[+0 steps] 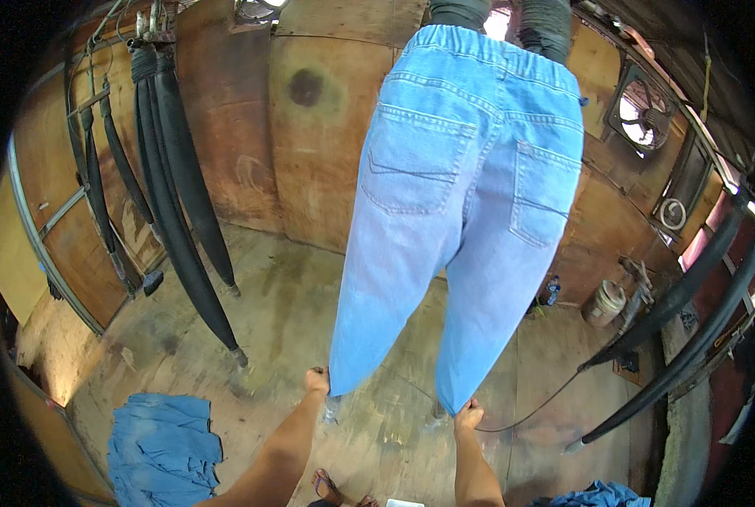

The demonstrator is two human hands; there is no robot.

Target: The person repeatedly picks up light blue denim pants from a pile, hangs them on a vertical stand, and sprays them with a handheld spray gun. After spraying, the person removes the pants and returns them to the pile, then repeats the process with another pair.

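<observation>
A pair of light blue jeans (487, 194) with an elastic waist hangs upright in front of me, its back pockets facing me. The legs look filled out, tapering toward the hems, and dark wrapped tubes (545, 29) rise above the waistband. My left hand (317, 380) is closed at the outer edge of the left hem. At the bottom of the right leg, my right hand (470, 414) pinches the hem's outer corner. Pale tips (333, 411) poke out below the hems.
Long black tubes (179, 186) hang at the left, and more black tubes (673, 363) slant down at the right. Blue cloth (165, 452) lies on the floor at lower left, with another blue heap (601, 495) at lower right. A bucket (604, 302) stands near the wall below a fan (643, 114).
</observation>
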